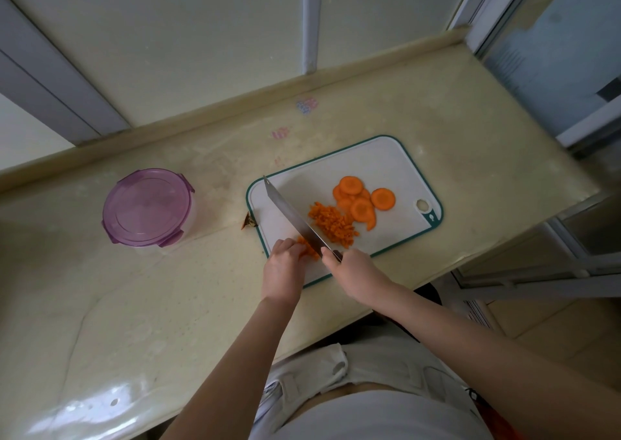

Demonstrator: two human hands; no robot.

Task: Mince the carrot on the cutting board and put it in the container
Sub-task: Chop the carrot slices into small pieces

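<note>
The carrot bit (306, 249) lies at the cutting board's (379, 160) near-left edge, held under the left hand's (284, 268) curled fingertips, just left of the knife (292, 217). The right hand (354, 268) grips the handle. The blade runs toward the board's far-left corner, so the next cuts probably step leftward, toward the fingertips.

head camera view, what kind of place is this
Most likely a home kitchen: a white plastic cutting board with a teal rim carrying orange carrot slices, a long steel knife gripped by the right hand, and a round clear container under a purple clip-on lid.
</note>
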